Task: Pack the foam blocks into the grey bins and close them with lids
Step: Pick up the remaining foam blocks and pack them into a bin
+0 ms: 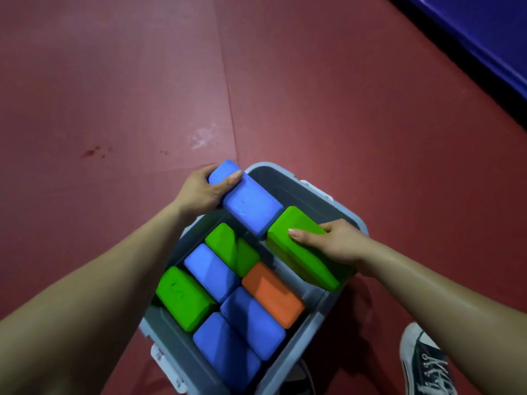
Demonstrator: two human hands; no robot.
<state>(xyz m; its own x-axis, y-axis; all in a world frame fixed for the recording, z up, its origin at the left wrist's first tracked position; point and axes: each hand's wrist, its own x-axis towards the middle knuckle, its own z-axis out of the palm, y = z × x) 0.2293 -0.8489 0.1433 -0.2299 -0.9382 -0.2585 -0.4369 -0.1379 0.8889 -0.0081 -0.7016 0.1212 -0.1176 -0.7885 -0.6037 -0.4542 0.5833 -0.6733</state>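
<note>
A grey bin stands open on the red floor below me. Inside lie several foam blocks: two green ones, three blue ones and an orange one. My left hand grips the far end of a blue block held over the bin's far left rim. My right hand grips a green block over the bin's right side, thumb lying across its top. The two held blocks nearly meet end to end.
Red floor mats with a seam stretch all around the bin. A blue padded wall runs along the upper right. My dark sneaker stands at the lower right, close to the bin. White latches sit on the bin's ends.
</note>
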